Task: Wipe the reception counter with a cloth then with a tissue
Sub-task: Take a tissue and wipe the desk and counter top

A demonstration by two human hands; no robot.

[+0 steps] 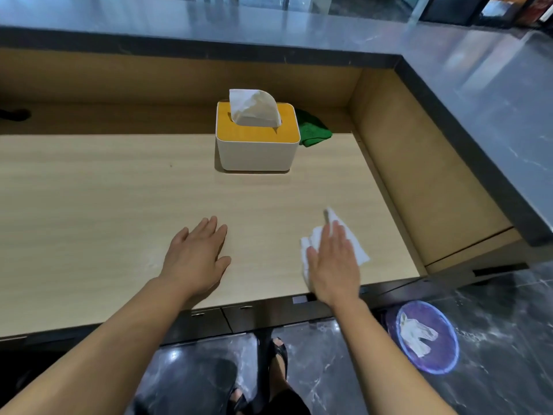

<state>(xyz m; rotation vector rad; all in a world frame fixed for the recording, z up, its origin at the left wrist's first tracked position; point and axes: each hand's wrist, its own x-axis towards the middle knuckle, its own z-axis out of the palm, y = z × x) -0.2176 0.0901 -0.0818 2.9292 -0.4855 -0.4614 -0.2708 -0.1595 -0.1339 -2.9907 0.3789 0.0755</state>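
Now the right hand is pressing a white tissue flat near the desk's front right corner, fingers extended rather than closed, likely for broad wiping contact. Left hand is resting open, empty, probably bracing. Green cloth is lying behind the tissue box, seemingly finished with.

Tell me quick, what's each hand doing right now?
Left hand: open, flat on the counter, holding nothing.
Right hand: open, palm pressing a white tissue against the counter.
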